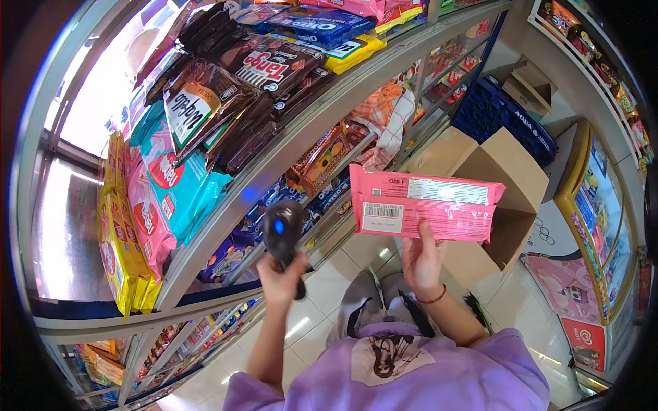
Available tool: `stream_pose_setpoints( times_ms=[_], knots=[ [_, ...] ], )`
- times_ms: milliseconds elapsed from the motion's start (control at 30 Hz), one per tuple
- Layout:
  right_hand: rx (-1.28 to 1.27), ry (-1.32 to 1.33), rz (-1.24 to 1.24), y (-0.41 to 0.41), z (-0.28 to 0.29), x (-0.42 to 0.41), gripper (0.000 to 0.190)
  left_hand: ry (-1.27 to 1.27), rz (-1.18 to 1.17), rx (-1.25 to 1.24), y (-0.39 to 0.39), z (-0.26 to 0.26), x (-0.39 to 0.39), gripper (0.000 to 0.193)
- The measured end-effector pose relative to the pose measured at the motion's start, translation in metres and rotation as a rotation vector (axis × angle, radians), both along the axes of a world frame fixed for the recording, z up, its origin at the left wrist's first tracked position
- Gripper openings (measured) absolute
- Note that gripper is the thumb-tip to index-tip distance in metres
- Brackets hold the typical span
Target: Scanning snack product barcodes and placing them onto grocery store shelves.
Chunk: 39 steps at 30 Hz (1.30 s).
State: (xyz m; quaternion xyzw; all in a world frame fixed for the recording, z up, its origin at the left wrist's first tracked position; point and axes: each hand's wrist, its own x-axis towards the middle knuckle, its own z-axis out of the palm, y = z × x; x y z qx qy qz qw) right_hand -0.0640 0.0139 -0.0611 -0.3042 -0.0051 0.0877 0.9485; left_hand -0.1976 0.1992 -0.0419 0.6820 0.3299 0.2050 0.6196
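Note:
My left hand (281, 277) grips a black handheld barcode scanner (284, 231) by its handle; a blue light shows on its head. In my right hand (425, 259) is a pink wafer packet (426, 205), thumb across its near edge. The packet's back faces up, with a printed barcode at its left part and a silvery panel above. Scanner and packet are apart. Behind the packet stands an open cardboard box (501, 190). On the shelf top to the left lie brown wafer packets (205, 110), teal packets (180, 180) and yellow packets (121, 246).
A glass display case with a metal frame (308, 110) curves along the left, snacks inside. A checked cloth (393, 118) hangs at its opening. Right of the box are a blue plastic crate (501, 115) and an ice cream freezer (591, 231). More snacks line a shelf (591, 56) at upper right.

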Motion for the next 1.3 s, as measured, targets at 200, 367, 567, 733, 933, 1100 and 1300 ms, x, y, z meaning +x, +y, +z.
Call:
stream_pose_setpoints(
  times_ms=[200,367,567,733,933,1100,1300],
  knots=[
    [-0.035,0.019,-0.054,0.019,-0.006,-0.018,0.019,-0.101,-0.145,-0.386,-0.077,0.033,-0.031,0.017],
    [-0.014,-0.002,-0.03,0.025,-0.008,-0.03,0.02,-0.119,-0.355,-0.358,-0.078,0.04,-0.041,0.024],
    [-0.039,-0.026,-0.023,0.027,-0.01,-0.039,0.021,-0.1,-0.305,-0.336,-0.078,0.041,-0.052,0.025],
    [-0.039,-0.033,-0.045,0.028,-0.011,-0.039,0.021,-0.112,-0.322,-0.328,-0.079,0.041,-0.055,0.025],
    [-0.046,-0.045,-0.082,0.025,-0.01,-0.036,0.022,-0.06,-0.24,-0.249,-0.069,0.033,-0.051,0.03],
    [-0.066,-0.078,-0.129,0.016,-0.007,-0.032,0.025,0.063,-0.079,0.252,-0.005,-0.007,-0.019,0.034],
    [-0.128,-0.105,-0.133,0.004,-0.006,-0.034,0.029,0.232,0.082,0.687,0.061,-0.065,0.024,0.045]
  ],
)
